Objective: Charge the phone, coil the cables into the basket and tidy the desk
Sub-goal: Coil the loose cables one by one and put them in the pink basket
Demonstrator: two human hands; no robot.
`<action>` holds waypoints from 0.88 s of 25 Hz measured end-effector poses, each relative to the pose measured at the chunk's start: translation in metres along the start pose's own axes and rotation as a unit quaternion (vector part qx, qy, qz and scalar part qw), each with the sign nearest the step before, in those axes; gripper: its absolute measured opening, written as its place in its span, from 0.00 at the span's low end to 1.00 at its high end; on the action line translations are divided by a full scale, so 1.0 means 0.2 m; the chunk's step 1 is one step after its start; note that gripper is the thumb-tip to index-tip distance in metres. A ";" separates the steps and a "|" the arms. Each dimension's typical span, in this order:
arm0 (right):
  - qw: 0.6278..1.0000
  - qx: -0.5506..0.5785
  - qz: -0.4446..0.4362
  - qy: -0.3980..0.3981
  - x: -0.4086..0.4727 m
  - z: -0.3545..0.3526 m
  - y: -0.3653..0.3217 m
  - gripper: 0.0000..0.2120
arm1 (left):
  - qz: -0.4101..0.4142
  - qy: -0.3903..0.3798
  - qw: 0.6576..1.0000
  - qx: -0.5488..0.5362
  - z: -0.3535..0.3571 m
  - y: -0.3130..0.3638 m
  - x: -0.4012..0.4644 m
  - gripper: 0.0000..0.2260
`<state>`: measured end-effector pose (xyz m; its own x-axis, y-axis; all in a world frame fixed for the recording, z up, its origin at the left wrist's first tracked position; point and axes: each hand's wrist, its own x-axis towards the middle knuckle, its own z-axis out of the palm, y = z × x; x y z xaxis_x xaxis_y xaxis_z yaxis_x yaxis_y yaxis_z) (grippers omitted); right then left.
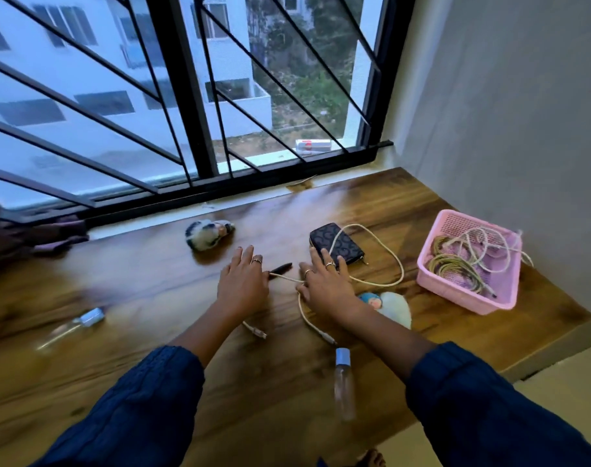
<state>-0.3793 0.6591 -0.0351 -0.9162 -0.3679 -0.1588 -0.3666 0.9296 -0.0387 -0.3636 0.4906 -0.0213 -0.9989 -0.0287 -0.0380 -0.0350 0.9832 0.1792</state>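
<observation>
A cream cable (393, 256) loops across the wooden desk (152, 288), from beside a dark patterned wallet (336, 242) round to two plug ends near the desk's middle. My right hand (324, 281) lies flat over this cable, fingers spread, reaching the wallet's edge. My left hand (243, 279) rests flat with straight fingers next to a black pen (282, 267). A pink basket (469, 261) at the right holds several coiled cables. No phone is in view.
Two small clear bottles with blue caps lie on the desk, one left (73, 326), one near the front (344, 382). A fluffy toy (208, 234) sits by the window sill, a pale plush (390, 306) under my right wrist. The wall closes the right side.
</observation>
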 end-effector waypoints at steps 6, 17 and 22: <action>0.993 0.003 -0.056 0.100 0.04 0.00 -0.08 0.14 | 0.010 0.033 0.999 -0.031 0.02 -0.11 -0.05 0.16; 0.937 0.137 -0.034 0.319 0.11 -0.36 0.00 0.09 | -0.027 -0.090 0.859 -0.504 -0.28 -0.13 -0.10 0.12; 0.911 0.232 0.045 0.337 0.13 -0.57 0.13 0.11 | -0.012 -0.176 0.797 -0.578 -0.39 -0.11 -0.14 0.15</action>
<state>-0.4305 0.6706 0.0719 -0.8875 -0.0744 0.4547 -0.3207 0.8084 -0.4937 -0.3375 0.4547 0.0529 -0.9334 0.2071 -0.2930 -0.2644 0.1549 0.9519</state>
